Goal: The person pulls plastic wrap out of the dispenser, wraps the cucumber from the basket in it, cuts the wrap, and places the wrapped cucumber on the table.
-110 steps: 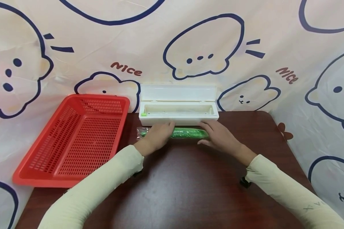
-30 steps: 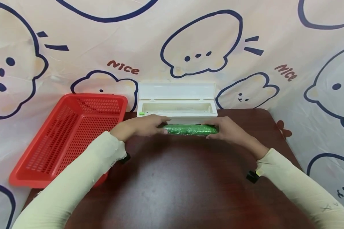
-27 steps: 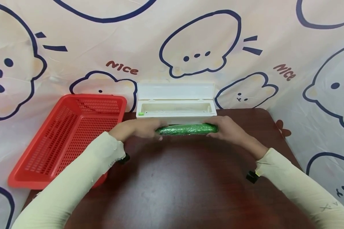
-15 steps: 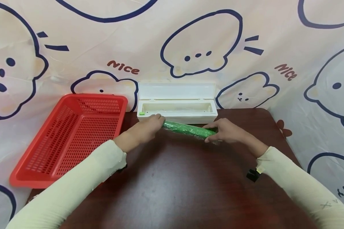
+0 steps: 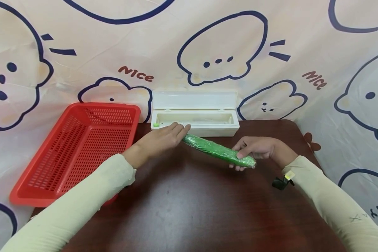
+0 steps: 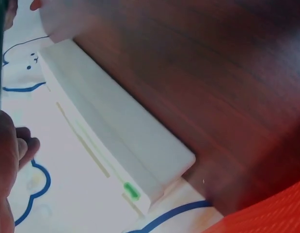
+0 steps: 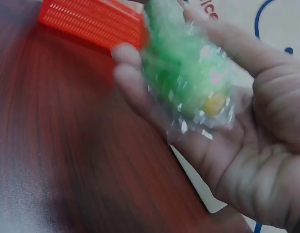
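A green cucumber in clear plastic film is held above the table between both hands, slanting down to the right in the head view. My left hand grips its upper left end, and the fingers cover that tip. Around the lower right end, my right hand has its thumb on top and fingers underneath. Loose crinkled film shows past the cucumber's end in the right wrist view. Behind them stands a long white cling film dispenser, lid raised, with a green slide cutter at its left.
A red plastic basket with perforated walls stands on the left of the dark brown table. Behind the table hangs a cartoon-printed cloth, close to the dispenser's lid.
The cucumber was lying by the dispenser, then was lifted level. Its right end has since swung down towards me, and my right hand has turned to hold it from below.
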Tool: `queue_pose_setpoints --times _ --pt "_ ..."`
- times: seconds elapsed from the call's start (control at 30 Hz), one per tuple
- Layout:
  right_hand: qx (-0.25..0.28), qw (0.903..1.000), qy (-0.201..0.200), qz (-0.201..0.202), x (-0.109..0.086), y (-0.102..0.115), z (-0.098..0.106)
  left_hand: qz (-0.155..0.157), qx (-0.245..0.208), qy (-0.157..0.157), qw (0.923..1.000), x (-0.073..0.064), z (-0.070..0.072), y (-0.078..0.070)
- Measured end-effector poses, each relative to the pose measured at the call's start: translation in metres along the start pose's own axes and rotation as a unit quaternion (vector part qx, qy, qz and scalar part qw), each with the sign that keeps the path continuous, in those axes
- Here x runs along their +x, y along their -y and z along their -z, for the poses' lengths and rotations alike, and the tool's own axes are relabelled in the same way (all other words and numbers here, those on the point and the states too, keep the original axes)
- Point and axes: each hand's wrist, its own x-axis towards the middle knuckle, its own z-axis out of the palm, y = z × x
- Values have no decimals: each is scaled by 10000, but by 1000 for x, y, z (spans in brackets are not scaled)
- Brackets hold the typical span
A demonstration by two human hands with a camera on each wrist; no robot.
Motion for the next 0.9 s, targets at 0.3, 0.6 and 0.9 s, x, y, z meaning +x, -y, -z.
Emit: queue_pose_setpoints --times 0.3,0.6,0.9 --pt "-2029 9634 -1746 -107 4 3 -10 433 -1384 619 9875 3 9 12" --pt "-4369 8431 -3135 93 27 7 -33 480 -2449 902 9642 15 -7 -12" --pt "-5345 7685 -3472 554 46 -6 -42 1019 -2175 852 9670 12 -37 -38"
